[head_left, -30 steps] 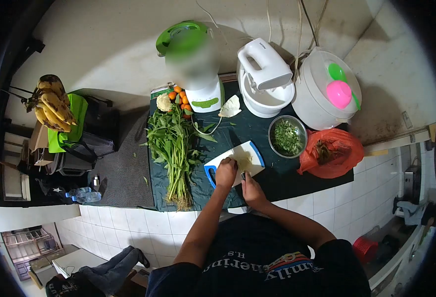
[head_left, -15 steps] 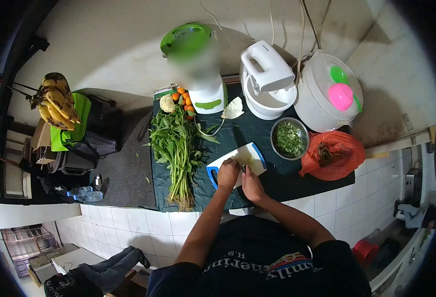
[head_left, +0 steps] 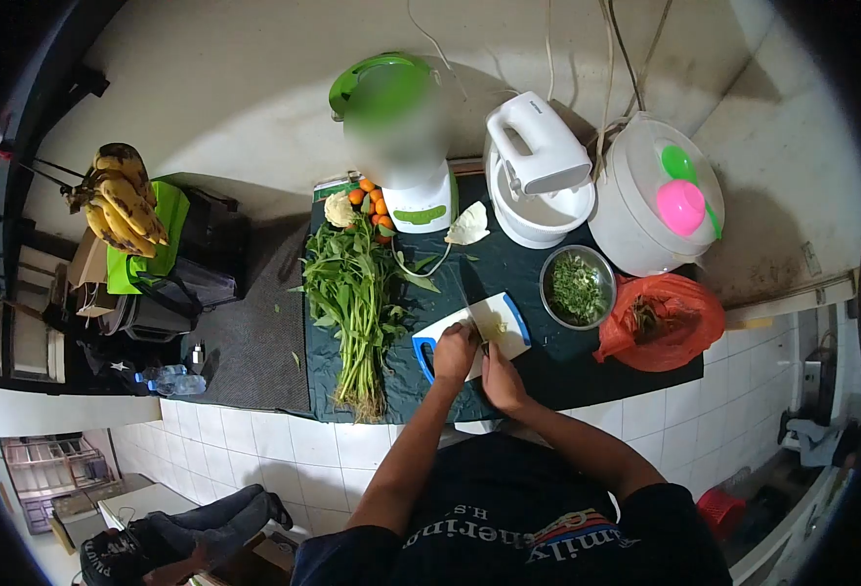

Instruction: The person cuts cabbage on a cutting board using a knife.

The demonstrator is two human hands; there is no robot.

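A white cutting board (head_left: 512, 342) with blue ends lies under my hands. My left hand (head_left: 456, 350) is closed at the near end of a dark-bladed knife (head_left: 470, 291), which points away from me across the board. Close beside it, my right hand (head_left: 501, 377) has its fingers pinched together; whatever they hold is hidden. Small pale green cut pieces (head_left: 502, 329) lie on the board. To the right, a steel bowl (head_left: 545, 301) holds chopped greens (head_left: 577, 288). On the left lies a large bunch of leafy greens (head_left: 352, 293) with its roots towards me.
Behind the board stand a green-and-white blender (head_left: 422, 205) and a white stand mixer (head_left: 540, 146). A white lidded tub (head_left: 626, 225) and red plastic bag (head_left: 679, 327) are at right. Cauliflower (head_left: 339, 208) and orange vegetables (head_left: 379, 207) sit behind the greens. Another person (head_left: 171, 542) is lower left.
The whole view has shifted slightly down and right. My hands stay close together over the board, with the knife blade still pointing away from me. The other person's arm now shows.
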